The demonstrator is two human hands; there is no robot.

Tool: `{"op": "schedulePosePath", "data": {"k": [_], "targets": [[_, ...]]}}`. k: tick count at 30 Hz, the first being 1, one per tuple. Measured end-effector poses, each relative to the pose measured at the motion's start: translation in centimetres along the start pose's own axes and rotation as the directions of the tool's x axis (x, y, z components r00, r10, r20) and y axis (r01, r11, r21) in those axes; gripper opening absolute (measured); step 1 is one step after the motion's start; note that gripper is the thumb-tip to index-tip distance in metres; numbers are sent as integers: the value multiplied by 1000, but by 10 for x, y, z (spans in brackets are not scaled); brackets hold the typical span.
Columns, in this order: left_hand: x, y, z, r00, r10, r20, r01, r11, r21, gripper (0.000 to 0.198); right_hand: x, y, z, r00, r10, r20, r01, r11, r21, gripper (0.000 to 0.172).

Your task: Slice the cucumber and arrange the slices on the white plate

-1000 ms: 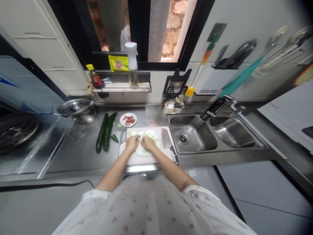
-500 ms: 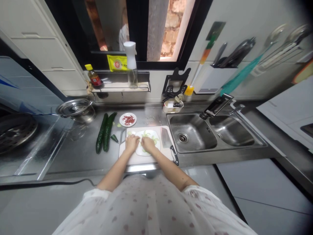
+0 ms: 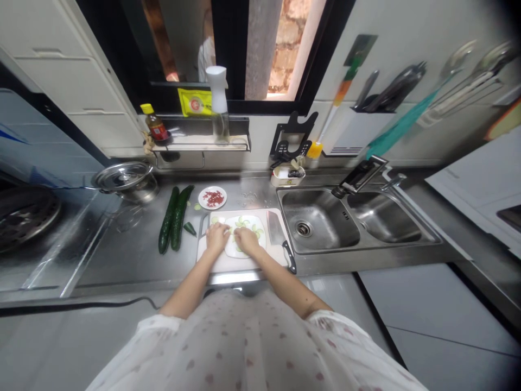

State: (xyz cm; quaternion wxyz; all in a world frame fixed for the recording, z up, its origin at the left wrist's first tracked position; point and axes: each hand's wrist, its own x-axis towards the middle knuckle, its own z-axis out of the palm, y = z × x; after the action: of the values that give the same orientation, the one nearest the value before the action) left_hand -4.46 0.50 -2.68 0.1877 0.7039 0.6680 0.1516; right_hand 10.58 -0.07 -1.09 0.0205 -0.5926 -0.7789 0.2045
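Observation:
My left hand (image 3: pixel 217 238) bends over the left rim of a white plate (image 3: pixel 253 252), its fingers closed on what looks like a thin cucumber slice. Close beside it, my right hand (image 3: pixel 246 240) is over the plate with fingers pinched together, apparently on a slice too; the fingertips are small and partly hidden. Pale green cucumber slices (image 3: pixel 243 223) lie in curves along the plate's far and right side. Under the plate is a white cutting board (image 3: pixel 215 264). A kitchen knife (image 3: pixel 277 228) rests on the board's right side, black handle towards me.
Left of the board lie two whole cucumbers (image 3: pixel 177 220) and a cucumber end (image 3: pixel 189 228). A small plate of chopped red pieces (image 3: pixel 212 197) stands behind. A lidded steel pot (image 3: pixel 132 182) is at far left, a double sink (image 3: pixel 321 220) on the right, a bottle shelf (image 3: pixel 195 145) behind.
My left hand has shifted slightly to the left, away from the right hand. The right hand stays in nearly the same spot over the plate, and the view has moved a little.

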Motion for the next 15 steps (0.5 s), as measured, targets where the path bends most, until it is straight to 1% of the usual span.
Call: {"op": "schedulePosePath", "data": {"k": [4,15], "targets": [[2,0,1,1000,5,11,-6,1000,4,27,-1,-1,0,999,-47,12,47,999,-27,28],[1,3,-3,999,17,37,-17,1000,23,27,-3,0,3,996,-88,12,88,994,-61,30]]}}
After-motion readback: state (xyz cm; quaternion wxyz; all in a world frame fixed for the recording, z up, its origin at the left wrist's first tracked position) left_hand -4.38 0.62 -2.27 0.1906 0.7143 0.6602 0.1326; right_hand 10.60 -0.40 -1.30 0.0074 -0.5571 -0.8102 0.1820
